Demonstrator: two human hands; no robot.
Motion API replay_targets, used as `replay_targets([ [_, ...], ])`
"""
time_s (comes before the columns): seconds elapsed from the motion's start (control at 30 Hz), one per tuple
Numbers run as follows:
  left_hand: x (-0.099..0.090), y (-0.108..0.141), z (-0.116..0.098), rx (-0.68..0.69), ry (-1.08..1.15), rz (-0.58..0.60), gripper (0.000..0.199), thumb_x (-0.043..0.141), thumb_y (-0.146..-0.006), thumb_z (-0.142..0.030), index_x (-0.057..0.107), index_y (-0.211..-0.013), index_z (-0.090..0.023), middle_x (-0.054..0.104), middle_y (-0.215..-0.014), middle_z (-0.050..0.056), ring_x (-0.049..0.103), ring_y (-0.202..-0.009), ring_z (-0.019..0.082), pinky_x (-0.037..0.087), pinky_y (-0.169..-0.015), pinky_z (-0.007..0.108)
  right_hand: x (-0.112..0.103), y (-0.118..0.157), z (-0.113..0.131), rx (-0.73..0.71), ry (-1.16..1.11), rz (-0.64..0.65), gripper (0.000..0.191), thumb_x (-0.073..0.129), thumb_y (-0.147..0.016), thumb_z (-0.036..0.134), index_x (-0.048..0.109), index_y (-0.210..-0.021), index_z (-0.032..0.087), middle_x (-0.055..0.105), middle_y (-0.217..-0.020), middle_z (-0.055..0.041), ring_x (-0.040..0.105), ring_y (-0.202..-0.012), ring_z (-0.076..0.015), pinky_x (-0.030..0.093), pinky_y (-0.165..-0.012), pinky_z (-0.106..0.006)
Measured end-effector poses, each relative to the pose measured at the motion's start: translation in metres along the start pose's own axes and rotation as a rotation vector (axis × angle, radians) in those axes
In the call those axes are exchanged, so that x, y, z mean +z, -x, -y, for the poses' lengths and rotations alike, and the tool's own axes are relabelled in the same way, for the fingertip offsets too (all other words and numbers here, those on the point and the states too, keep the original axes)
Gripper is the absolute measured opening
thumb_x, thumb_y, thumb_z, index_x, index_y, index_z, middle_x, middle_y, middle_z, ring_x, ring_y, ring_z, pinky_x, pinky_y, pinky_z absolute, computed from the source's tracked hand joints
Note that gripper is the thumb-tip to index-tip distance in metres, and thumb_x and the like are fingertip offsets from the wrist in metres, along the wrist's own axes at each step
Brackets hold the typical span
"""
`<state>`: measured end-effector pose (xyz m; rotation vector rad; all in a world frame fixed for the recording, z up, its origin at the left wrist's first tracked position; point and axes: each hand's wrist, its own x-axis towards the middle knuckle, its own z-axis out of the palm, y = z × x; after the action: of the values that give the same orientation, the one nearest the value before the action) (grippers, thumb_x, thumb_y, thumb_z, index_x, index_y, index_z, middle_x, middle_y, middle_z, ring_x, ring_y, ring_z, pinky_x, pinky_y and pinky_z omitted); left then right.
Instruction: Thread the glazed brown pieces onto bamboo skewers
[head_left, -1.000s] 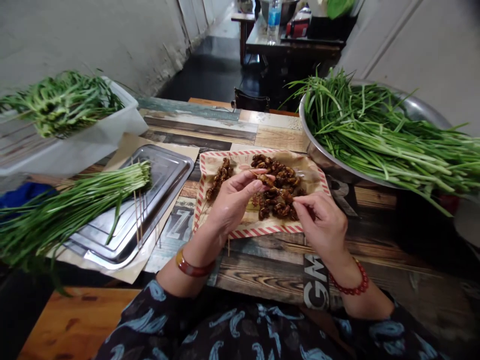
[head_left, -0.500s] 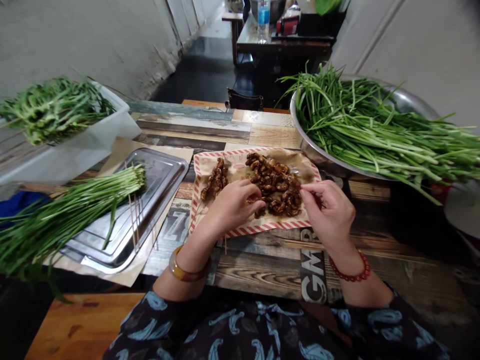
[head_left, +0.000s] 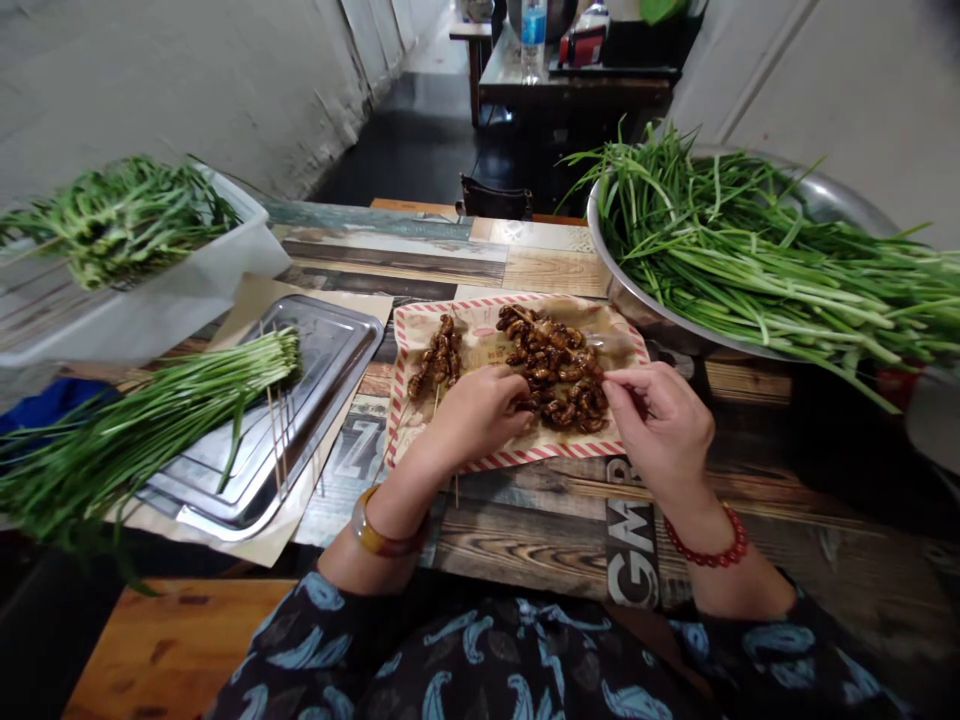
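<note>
A pile of glossy brown pieces (head_left: 555,365), shaped like silkworm pupae, lies on a cream paper sheet (head_left: 474,330) with a red striped border. To its left rests a separate skewer of the same pieces (head_left: 441,358), its stick pointing toward me. My left hand (head_left: 487,412) is at the left front of the pile with fingers curled together; what they hold is hidden. At the pile's right edge my right hand (head_left: 660,415) pinches with thumb and forefinger, and I cannot make out what is between them.
Chives on skewers (head_left: 195,400) lie across a metal tray (head_left: 341,325) at left. Behind is a white plastic bin (head_left: 251,235) of skewered greens (head_left: 120,220). A large steel bowl (head_left: 832,190) heaped with chives (head_left: 735,250) stands at right. A bottle (head_left: 533,35) is on the far table.
My left hand's fingers have curled in closer against the pile. My right hand stays pinched in about the same place. The whole view has shifted slightly.
</note>
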<state>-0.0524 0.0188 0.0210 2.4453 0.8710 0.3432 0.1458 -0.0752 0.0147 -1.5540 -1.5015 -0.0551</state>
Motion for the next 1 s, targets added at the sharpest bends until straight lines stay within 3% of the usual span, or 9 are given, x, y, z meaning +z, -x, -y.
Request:
replay_targets([
  [0.1, -0.007, 0.001, 0.002, -0.096, 0.422, -0.133, 0.011, 0.064, -0.079, -0.025, 0.066, -0.086, -0.016, 0.065, -0.082, 0.004, 0.058, -0.075, 0.015, 0.044, -0.069, 0.029, 0.0, 0.001, 0.001, -0.008, -0.006, 0.007, 0.008, 0.058, -0.089, 0.021, 0.065, -0.085, 0.023, 0.067, -0.079, -0.0012, 0.062, -0.072, -0.015, 0.05, -0.066, -0.029],
  [0.23, -0.011, 0.003, 0.003, -0.192, 1.041, -0.213, 0.021, 0.068, -0.078, -0.029, 0.067, -0.095, -0.016, 0.067, -0.077, 0.003, 0.061, -0.067, 0.012, 0.047, -0.066, 0.026, -0.001, 0.003, 0.003, -0.038, -0.036, 0.024, 0.008, 0.06, -0.088, 0.018, 0.066, -0.087, 0.023, 0.068, -0.081, -0.0012, 0.063, -0.073, -0.0151, 0.051, -0.067, -0.029],
  [0.4, -0.011, 0.005, 0.004, -0.222, 1.441, -0.292, 0.028, 0.073, -0.076, -0.023, 0.07, -0.103, -0.019, 0.067, -0.081, 0.002, 0.063, -0.068, 0.011, 0.049, -0.064, 0.024, 0.001, 0.004, 0.005, -0.104, -0.043, 0.026, 0.009, 0.061, -0.087, 0.015, 0.066, -0.088, 0.023, 0.068, -0.08, -0.001, 0.064, -0.074, -0.0148, 0.052, -0.068, -0.028],
  [0.63, -0.015, 0.004, 0.005, -0.257, 1.638, -0.386, 0.026, 0.075, -0.075, -0.023, 0.074, -0.1, -0.016, 0.07, -0.095, 0.006, 0.064, -0.073, 0.01, 0.046, -0.058, 0.019, 0.004, 0.007, 0.001, -0.101, -0.025, 0.038, 0.008, 0.062, -0.087, 0.016, 0.066, -0.09, 0.022, 0.069, -0.082, -0.001, 0.064, -0.074, -0.0144, 0.052, -0.07, -0.028],
  [1.0, -0.018, 0.002, 0.002, -0.197, 1.655, -0.456, 0.023, 0.072, -0.077, -0.021, 0.068, -0.098, -0.014, 0.072, -0.096, 0.01, 0.067, -0.072, 0.011, 0.051, -0.062, 0.02, 0.006, 0.009, 0.001, -0.142, -0.027, 0.059, 0.009, 0.062, -0.087, 0.013, 0.066, -0.09, 0.02, 0.068, -0.083, -0.0008, 0.063, -0.076, -0.0124, 0.052, -0.072, -0.025],
])
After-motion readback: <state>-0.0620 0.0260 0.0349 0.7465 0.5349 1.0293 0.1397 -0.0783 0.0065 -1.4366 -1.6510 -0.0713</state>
